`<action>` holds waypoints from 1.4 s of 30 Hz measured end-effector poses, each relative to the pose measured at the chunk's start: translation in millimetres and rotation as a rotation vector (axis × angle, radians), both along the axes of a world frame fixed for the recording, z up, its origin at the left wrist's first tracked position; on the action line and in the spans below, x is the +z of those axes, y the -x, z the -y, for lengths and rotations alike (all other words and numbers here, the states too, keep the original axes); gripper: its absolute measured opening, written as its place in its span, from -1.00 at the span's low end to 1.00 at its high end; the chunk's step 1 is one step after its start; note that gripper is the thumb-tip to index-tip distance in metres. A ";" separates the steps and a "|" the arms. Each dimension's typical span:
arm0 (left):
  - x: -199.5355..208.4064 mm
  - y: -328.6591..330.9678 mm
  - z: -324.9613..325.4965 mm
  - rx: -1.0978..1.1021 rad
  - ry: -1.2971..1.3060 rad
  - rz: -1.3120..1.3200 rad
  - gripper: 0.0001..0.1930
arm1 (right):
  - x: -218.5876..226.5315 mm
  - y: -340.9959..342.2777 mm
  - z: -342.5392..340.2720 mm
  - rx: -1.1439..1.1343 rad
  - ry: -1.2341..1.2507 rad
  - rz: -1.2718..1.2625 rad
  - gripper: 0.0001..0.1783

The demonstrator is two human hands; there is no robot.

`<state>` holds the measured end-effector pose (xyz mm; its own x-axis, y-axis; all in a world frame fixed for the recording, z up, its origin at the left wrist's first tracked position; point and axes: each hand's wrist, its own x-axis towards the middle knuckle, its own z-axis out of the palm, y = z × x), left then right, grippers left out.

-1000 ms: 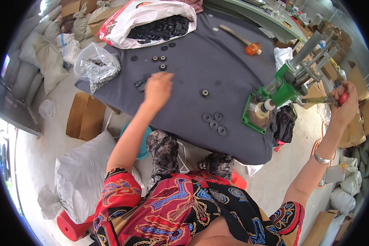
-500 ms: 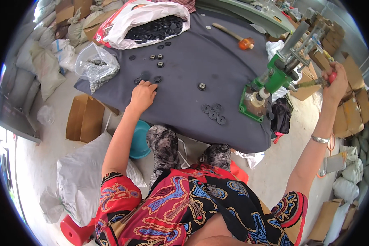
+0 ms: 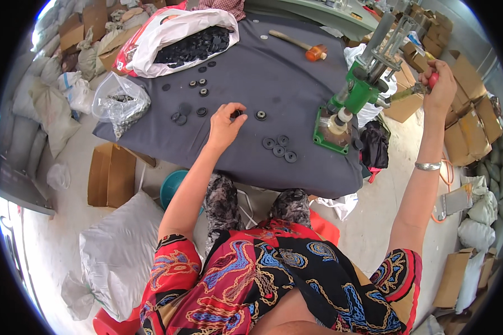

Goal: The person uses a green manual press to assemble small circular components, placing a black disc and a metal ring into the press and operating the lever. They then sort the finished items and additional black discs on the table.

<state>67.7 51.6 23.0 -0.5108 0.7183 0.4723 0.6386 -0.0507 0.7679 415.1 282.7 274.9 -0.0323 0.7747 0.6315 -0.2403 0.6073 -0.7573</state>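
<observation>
Basically, dk grey cloth (image 3: pixel 313 95) covers the work table, lightly wrinkled, near edge hanging just past the person's knees. Far L on it: open white bag (image 3: pixel 162 39) w/ red side, heaped w/ blk discs; clear plastic bag (image 3: pixel 123 106) of small metal bits sits by the L edge. Mallet (image 3: pixel 314 52), orange head & wood handle, lies toward the far side. Green press (image 3: pixel 355 97) stands near the R edge.

Hands well apart. L hand (image 3: pixel 224 127) is over mid-table, fingers closed round a blk disc (image 3: pixel 237 114), partly hidden; R hand (image 3: pixel 441 89) is wrapped round the red knob (image 3: pixel 433 80) on the press lever, out past the table edge. Loose single disc (image 3: pixel 261 115) w/ metal centre just R of L hand; disc cluster (image 3: pixel 279 150) of four nearer the body, others scattered to the L.

Room: pale floor (image 3: pixel 374 223); open cardboard box (image 3: pixel 112 176), teal basin (image 3: pixel 172 187) partly under table, stuffed white sack (image 3: pixel 120 245) & red stool (image 3: pixel 114 324) on L side. Piled sacks (image 3: pixel 50 111) back L, stacked cartons (image 3: pixel 475 137) on R.
</observation>
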 end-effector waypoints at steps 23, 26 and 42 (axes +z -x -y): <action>-31.2 -21.7 -54.2 0.102 0.024 -0.316 -0.70 | -0.7 4.8 2.7 -0.026 -0.012 -0.026 -0.77; -31.3 -27.2 -55.7 0.139 0.157 -0.407 -0.70 | 2.5 4.4 8.8 -0.036 0.002 -0.051 -0.77; -32.1 -30.9 -61.5 0.150 0.242 -0.656 -0.67 | 0.0 -3.3 4.5 -0.017 -0.060 -0.017 -0.76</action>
<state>98.6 113.1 -9.1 -0.2775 0.7863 0.5520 0.9594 0.1969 0.2018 418.4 278.1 274.9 -0.0083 0.7360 0.6769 -0.2416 0.6554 -0.7156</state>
